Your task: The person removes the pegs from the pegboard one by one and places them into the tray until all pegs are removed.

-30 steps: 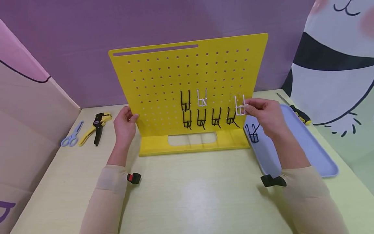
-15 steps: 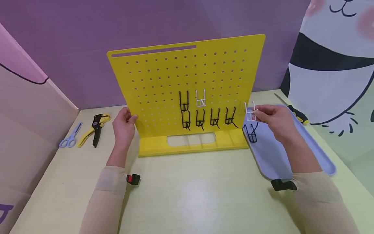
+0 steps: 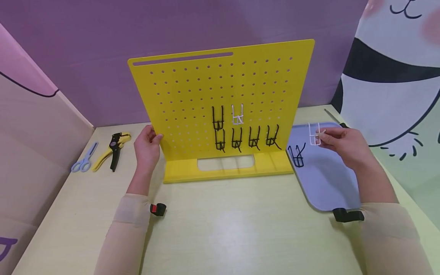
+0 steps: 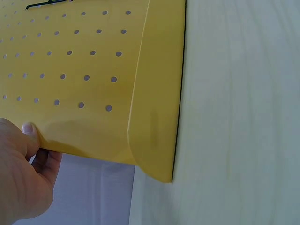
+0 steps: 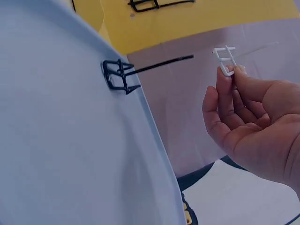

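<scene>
A yellow pegboard stands upright on its own base at the middle of the table. My left hand grips its left edge, the thumb on the front face in the left wrist view. Several black wire hooks and one white hook hang on the board. Above the blue-grey tray, to the right of the board, my right hand pinches another white wire hook between thumb and fingertips. A loose black hook lies at the tray's left edge, below the held one.
The blue-grey tray sits close against the board's right end. Behind the right hand lies a screwdriver, its handle mostly hidden. Light blue scissors and yellow-and-black wire strippers lie at the left. A purple backdrop rises behind.
My right hand has carried the white hook rightward and slightly down, from in front of the board's right edge to over the tray. The left hand stays on the board's edge.
</scene>
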Action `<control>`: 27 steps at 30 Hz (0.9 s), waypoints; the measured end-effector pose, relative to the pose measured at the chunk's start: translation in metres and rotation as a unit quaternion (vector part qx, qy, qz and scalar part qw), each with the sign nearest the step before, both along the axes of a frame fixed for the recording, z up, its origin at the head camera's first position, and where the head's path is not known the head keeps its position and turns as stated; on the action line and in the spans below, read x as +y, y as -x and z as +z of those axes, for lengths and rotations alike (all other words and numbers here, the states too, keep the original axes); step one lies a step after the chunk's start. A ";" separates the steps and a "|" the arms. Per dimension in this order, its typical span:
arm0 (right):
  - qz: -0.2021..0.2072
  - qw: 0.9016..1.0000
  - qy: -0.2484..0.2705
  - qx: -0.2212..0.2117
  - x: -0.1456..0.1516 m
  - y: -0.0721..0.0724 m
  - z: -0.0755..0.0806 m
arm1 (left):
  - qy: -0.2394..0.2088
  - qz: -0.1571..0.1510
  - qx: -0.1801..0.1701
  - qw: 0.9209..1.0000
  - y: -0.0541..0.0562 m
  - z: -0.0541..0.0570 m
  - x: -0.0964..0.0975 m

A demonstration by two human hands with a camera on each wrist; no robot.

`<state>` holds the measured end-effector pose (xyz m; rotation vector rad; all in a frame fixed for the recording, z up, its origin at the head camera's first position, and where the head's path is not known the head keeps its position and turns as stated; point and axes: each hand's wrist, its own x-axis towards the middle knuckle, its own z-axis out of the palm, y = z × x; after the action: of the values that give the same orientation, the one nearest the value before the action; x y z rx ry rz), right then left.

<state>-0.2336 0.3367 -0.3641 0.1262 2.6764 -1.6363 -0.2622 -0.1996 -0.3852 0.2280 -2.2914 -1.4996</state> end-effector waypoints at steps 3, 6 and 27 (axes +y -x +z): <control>0.006 1.000 0.012 -0.006 0.006 0.003 -0.005 | 0.000 0.002 0.003 1.000 0.000 -0.001 0.000; 0.014 1.000 0.023 -0.016 0.010 0.005 -0.011 | 0.004 0.003 0.008 1.000 0.000 -0.001 0.000; 0.075 0.994 0.001 -0.080 0.024 0.013 -0.043 | 0.007 -0.007 0.025 1.000 0.000 -0.003 -0.002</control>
<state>-0.2471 0.3612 -0.4075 0.0516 2.5001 -1.5175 -0.2624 -0.2015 -0.3880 0.1689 -2.2680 -1.4790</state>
